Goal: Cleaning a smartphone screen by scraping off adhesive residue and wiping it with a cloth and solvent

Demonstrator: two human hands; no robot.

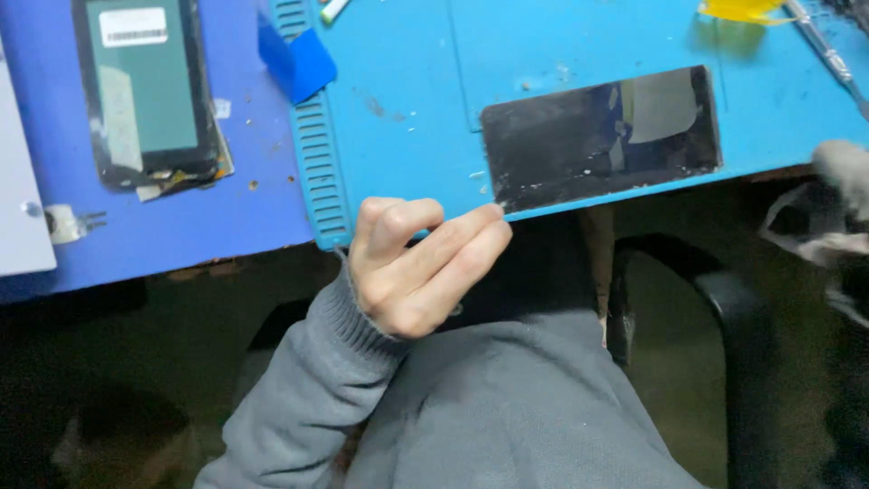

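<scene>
My left hand (412, 272), in a grey knit sleeve, rests at the front edge of the blue work mat (398, 100). Its fingers are curled, and the index fingertip touches the near left corner of a black rectangular screen panel (579, 145). The panel lies flat on the mat, scuffed, with a pale grey patch near its right end. My right hand (842, 167) is a grey blur at the right edge of the view. Crumpled pale film (815, 231) hangs just below it, and I cannot make out a grip on it.
A second dark screen panel (145, 91) with a white label lies on the darker blue tabletop at left. A blue card (299, 59) sits beside it. A metal tool (828, 54) and a yellow piece (738, 9) lie at top right. A black chair arm (715, 290) is below.
</scene>
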